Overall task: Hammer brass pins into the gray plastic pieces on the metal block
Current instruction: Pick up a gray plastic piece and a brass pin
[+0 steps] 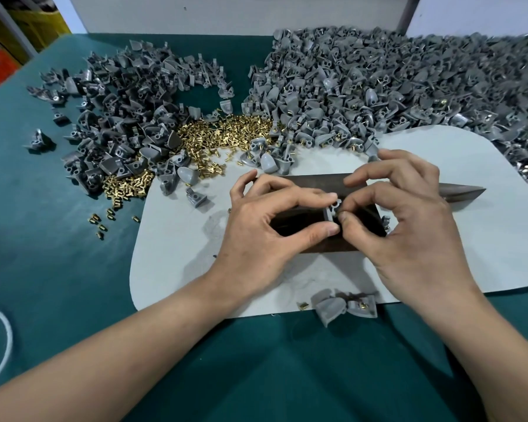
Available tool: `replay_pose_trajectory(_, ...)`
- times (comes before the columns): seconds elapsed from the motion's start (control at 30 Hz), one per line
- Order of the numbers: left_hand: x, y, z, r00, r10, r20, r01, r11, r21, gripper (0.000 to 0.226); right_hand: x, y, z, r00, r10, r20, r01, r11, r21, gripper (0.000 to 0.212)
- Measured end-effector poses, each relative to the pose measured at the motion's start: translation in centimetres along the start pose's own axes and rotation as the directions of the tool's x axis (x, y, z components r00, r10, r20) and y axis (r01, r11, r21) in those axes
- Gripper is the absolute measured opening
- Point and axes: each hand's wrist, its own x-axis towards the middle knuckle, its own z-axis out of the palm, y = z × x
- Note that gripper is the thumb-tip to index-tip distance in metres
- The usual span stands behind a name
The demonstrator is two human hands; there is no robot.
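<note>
item: gray plastic piece [332,211], one, standing on the metal block [310,182] at mid-mat, caught between the fingertips of both hands.
left hand [269,229]: thumb and forefinger curled and pinching the piece from its left side; the other fingers bend over the block's far edge.
right hand [409,229]: thumb and forefinger pinching the same piece from its right; whether a pin sits between these fingertips cannot be told. the remaining fingers arch above the block.
metal block: dark, oblong, lying on a pale gray mat [485,226], mostly under the hands.
dark pointed metal piece [462,191]: juts out to the right from behind the right hand, on the mat.
brass pins [214,135]: loose heap beyond the block, spilling left onto the green worktop [58,239].
bare gray pieces [125,102]: heap at far left.
gray pieces with pins fitted [378,80]: larger heap at far right.
few gray pieces [342,303]: at the mat's near edge, between the forearms.
white cord [3,345]: at the left edge.
</note>
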Motion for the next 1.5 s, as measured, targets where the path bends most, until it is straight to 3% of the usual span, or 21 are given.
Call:
replay_pose_trajectory(0.37, 0.0, 0.0, -0.1, 0.999, -0.035, -0.008, 0.035, 0.998, -0.045, 0.027, 0.0, 0.1, 0.2, 0.992, 0.107, 0.061, -0.116, 0.978, 0.172, 0.011)
replay_pose_trajectory(0.6, 0.0, 0.1, -0.2, 0.999, -0.039, 0.005, 0.039, 0.998, -0.044, 0.027, 0.0, 1.2, -0.7, 0.964, 0.206, 0.167, -0.252, 0.905, 0.342, 0.015)
replay_pose_trajectory(1.0, -0.1, 0.0, -0.2, 0.999, -0.029, 0.018, 0.029, 0.999, -0.02, 0.027, -0.1, 1.0, -0.6, 0.971, 0.184, 0.152, -0.225, 0.921, 0.318, 0.005)
replay_pose_trajectory(1.13, -0.1, 0.1, -0.2, 0.999, -0.026, 0.026, 0.027, 1.0, -0.011, 0.029, -0.3, 1.0, -0.4, 0.983, 0.162, 0.085, -0.177, 0.96, 0.215, 0.018)
replay_pose_trajectory(1.5, -0.1, 0.3, -0.2, 0.999, -0.039, 0.024, 0.04, 0.999, -0.013, 0.03, -0.3, 0.4, -0.2, 0.984, 0.167, 0.061, -0.176, 0.966, 0.189, 0.02)
